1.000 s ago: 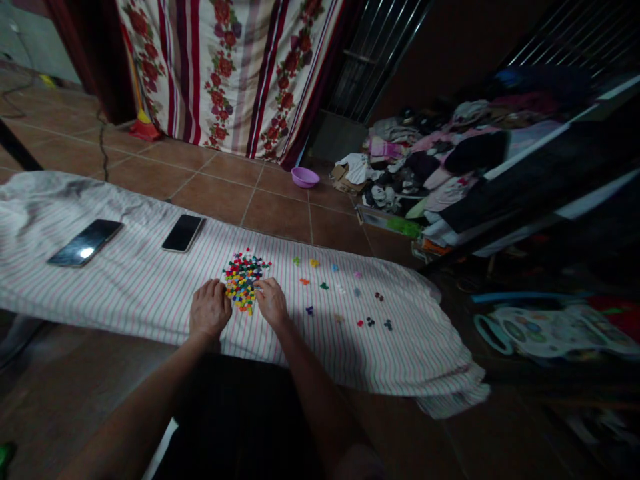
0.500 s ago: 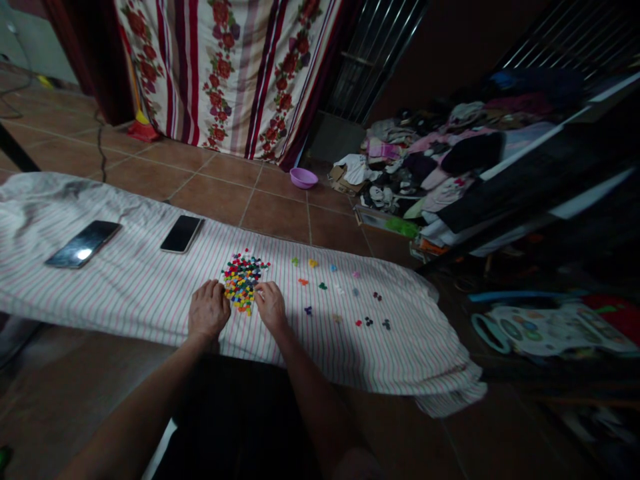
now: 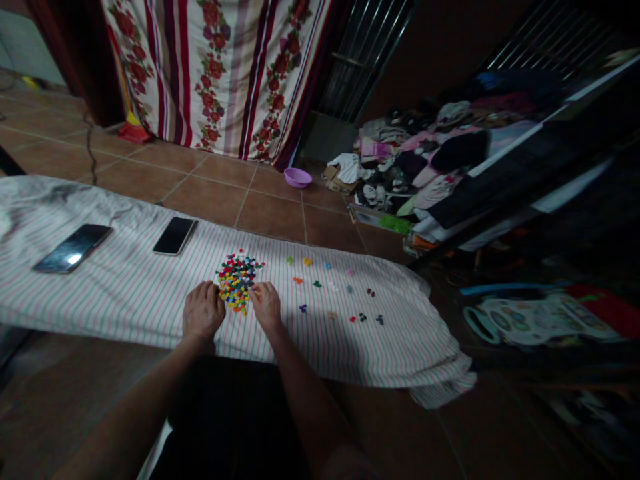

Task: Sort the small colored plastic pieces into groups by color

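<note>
A heap of tiny multicoloured pieces (image 3: 238, 275), too small for me to tell their kind, lies on a striped cloth (image 3: 135, 293). My left hand (image 3: 203, 311) rests palm down on the cloth against the heap's left edge, its fingers laid down and apparently holding nothing. At the heap's right edge, my right hand (image 3: 267, 307) has thumb and forefinger pinched together; what is between them is too small to make out. Right of that hand, little single-colour clusters are spread out, among them yellow pieces (image 3: 307, 261), orange pieces (image 3: 298, 281), dark green pieces (image 3: 317, 284) and purple pieces (image 3: 303, 308).
Two dark-screened devices, a larger one (image 3: 73, 249) and a phone (image 3: 175, 236), lie on the cloth to the left. Beyond its far edge, a purple basin (image 3: 298, 177) stands on the tiled floor. Heaped clothes (image 3: 400, 157) and a toy panel (image 3: 545, 320) are at the right.
The whole view has shifted slightly, so things appear a little further left. Both hands stay beside the heap, the right one still pinched at its right edge.
</note>
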`<state>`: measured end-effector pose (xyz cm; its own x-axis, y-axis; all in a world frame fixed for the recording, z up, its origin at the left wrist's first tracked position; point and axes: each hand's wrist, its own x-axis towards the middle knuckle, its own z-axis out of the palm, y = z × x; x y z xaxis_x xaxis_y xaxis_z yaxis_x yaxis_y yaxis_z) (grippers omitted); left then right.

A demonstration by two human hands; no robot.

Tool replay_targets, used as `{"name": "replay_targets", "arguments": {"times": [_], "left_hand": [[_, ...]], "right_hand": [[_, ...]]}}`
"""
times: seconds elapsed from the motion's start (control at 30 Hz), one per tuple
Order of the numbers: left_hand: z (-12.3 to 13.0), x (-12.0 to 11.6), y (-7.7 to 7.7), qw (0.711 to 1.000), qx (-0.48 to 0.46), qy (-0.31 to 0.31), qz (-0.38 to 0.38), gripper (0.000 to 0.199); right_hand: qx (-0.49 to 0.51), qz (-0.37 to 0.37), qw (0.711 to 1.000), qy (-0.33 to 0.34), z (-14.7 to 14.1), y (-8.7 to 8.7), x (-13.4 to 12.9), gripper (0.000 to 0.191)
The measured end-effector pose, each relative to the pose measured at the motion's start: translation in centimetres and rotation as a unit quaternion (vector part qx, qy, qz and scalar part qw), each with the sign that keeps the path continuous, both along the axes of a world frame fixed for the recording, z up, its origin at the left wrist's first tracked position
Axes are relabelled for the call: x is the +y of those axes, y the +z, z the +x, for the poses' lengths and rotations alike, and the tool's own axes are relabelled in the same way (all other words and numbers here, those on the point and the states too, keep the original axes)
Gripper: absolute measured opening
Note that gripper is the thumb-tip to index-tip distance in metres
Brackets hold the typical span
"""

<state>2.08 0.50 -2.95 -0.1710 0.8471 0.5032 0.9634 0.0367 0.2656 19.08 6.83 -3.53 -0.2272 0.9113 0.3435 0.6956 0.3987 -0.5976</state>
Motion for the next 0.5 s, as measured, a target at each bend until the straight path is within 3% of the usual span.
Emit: {"name": "replay_targets", "arguments": {"times": [0.5], "left_hand": [[0.01, -0.28, 0.79, 1.0, 0.018, -0.001, -0.017, 0.028]], "right_hand": [[0.023, 0.032, 0.999, 0.009, 0.16, 0.25, -0.6, 0.009]]}}
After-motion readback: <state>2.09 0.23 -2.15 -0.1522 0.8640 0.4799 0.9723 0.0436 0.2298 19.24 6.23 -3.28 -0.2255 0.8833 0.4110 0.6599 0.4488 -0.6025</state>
